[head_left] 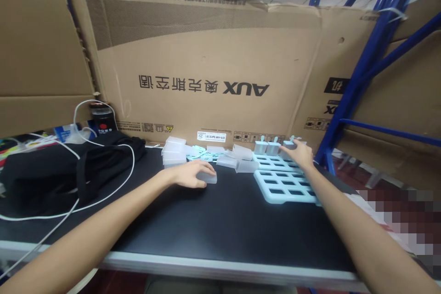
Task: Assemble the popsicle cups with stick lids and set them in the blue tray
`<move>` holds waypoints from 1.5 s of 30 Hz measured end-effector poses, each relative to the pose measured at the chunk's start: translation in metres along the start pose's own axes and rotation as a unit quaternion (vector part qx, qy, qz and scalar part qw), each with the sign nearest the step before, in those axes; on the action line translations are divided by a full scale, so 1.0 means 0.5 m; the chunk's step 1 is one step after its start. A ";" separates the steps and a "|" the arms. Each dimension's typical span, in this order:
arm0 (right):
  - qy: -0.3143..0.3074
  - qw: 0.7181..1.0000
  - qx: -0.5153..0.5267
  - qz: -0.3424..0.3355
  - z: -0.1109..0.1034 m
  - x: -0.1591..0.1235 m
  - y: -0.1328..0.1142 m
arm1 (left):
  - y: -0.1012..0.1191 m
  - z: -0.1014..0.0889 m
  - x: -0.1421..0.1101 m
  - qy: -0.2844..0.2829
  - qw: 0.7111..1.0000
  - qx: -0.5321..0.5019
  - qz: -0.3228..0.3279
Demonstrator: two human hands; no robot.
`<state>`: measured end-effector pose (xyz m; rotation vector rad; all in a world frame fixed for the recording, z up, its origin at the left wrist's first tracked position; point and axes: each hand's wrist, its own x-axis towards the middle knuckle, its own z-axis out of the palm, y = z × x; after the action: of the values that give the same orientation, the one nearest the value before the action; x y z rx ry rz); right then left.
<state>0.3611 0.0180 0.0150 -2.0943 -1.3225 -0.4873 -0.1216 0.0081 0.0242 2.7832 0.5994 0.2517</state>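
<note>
My left hand [189, 174] has its fingers and thumb around a frosted clear popsicle mould cup [208, 178] lying on the black tabletop. My right hand [300, 154] grips a popsicle mould with a light blue stick lid [288, 145] at the back of a light blue rack [267, 162]; the fingers partly hide it. Two lidded popsicle moulds [267, 147] stand in the same rack, left of that hand. In front lies a second light blue rack [275, 193] with rectangular holes. Loose clear cups [174, 151] and a pile of blue stick lids [201, 152] lie beyond my left hand.
A big cardboard sheet [203, 55] walls off the back. Left on the table [213, 229] are a black bag [44, 174], a white cable [132, 165] and a dark jar [103, 119]. A blue metal post [361, 69] rises at the right.
</note>
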 end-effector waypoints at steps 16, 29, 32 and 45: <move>-0.148 0.986 -0.081 0.011 0.004 -0.019 0.004 | -0.008 0.016 0.004 -0.022 1.000 0.002 0.003; -0.197 0.891 0.018 -0.408 -0.103 -0.135 -0.257 | -0.020 0.014 0.005 0.029 0.997 -0.059 -0.040; -0.242 0.866 -0.064 -0.433 -0.095 -0.158 -0.301 | -0.038 0.006 0.026 0.067 0.995 -0.005 -0.074; -0.173 0.891 0.024 -0.420 -0.130 -0.222 -0.315 | -0.097 0.013 0.109 0.109 0.950 0.250 -0.152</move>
<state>0.1718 -0.0506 0.0445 -1.5115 -2.4260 -0.4153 -0.0897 0.0721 0.0091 3.0909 1.2957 0.3897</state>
